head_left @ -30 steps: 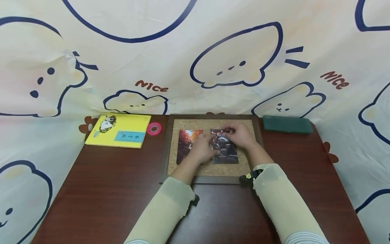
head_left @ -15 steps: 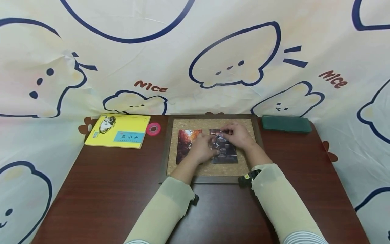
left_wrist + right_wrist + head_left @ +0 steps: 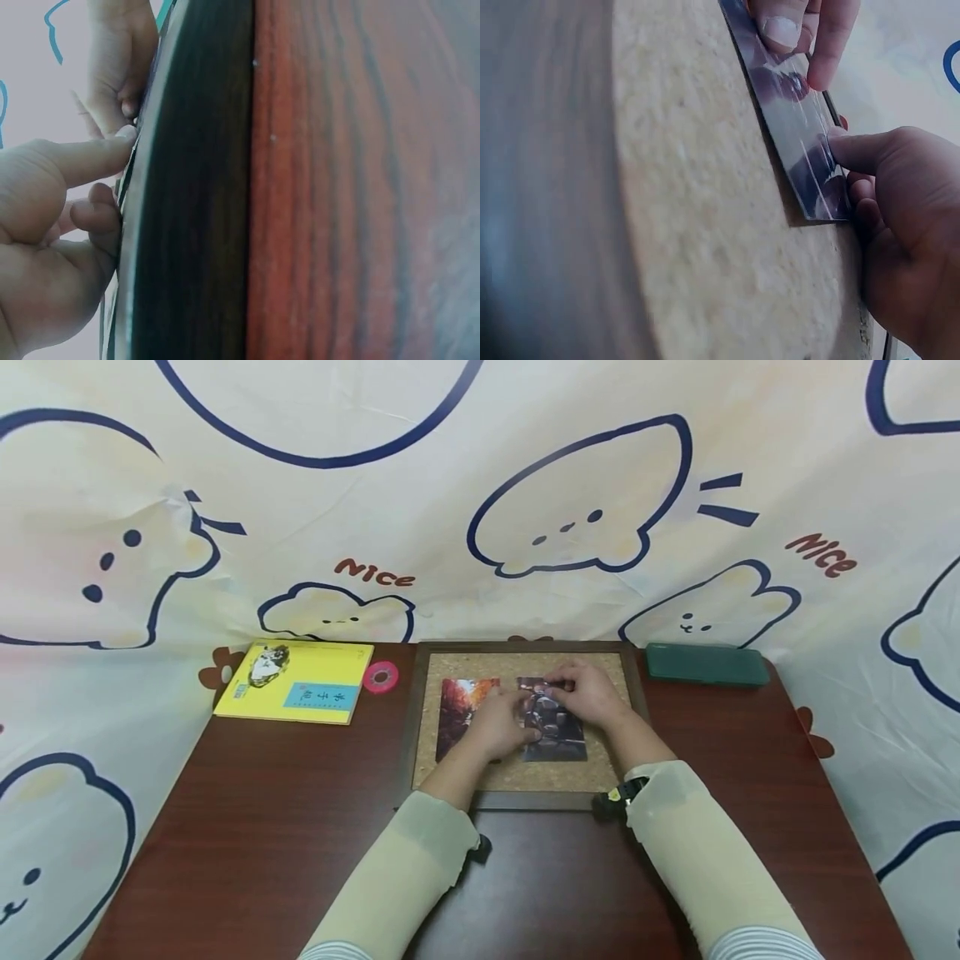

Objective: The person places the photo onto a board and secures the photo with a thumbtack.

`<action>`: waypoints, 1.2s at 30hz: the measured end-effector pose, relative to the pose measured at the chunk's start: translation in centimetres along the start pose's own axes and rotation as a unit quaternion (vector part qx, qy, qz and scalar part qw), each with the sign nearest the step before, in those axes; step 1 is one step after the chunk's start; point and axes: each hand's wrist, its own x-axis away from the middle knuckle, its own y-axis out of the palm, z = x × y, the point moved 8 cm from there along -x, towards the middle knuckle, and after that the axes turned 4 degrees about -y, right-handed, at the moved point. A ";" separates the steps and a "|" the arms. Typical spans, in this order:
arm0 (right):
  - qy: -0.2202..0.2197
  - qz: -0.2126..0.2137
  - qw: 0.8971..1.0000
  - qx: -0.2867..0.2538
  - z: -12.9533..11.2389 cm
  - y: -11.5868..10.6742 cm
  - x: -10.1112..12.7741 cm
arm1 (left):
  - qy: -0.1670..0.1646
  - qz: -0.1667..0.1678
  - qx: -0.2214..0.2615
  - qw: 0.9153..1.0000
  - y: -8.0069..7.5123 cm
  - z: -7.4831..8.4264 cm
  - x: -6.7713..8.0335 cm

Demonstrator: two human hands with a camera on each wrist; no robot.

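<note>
A cork board [image 3: 600, 760] in a dark wooden frame [image 3: 525, 802] lies flat on the table. Two photos lie on it: an autumn-coloured one [image 3: 457, 714] on the left and a dark one [image 3: 558, 739] on the right. My left hand [image 3: 498, 727] presses its straight index finger on the dark photo's left edge, with the other fingers curled. My right hand [image 3: 588, 693] pinches at that photo's top edge. In the right wrist view the dark photo [image 3: 802, 142] lies on the cork [image 3: 705, 225], the right hand's fingertips [image 3: 784, 30] at its top and the left hand [image 3: 907, 225] beside it.
A yellow book [image 3: 300, 681] and a pink tape roll [image 3: 380, 677] lie at the back left of the red-brown table [image 3: 262, 827]. A green case [image 3: 707, 664] sits at the back right. A printed cloth hangs behind the table.
Both hands stay on the dark photo in nearly the same place; only the view shifts slightly.
</note>
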 end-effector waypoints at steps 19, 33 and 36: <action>-0.037 0.028 0.998 -0.037 -1.0 -2.2 3.0 | 0.051 0.034 0.052 0.997 -2.6 -0.5 0.5; -0.079 0.056 0.995 -0.005 -1.3 -3.7 5.9 | 0.105 0.038 0.027 0.993 -6.0 -2.1 3.1; -0.089 0.067 0.994 -0.007 -1.5 -4.1 6.6 | 0.094 0.043 0.017 0.994 -6.8 -2.9 3.6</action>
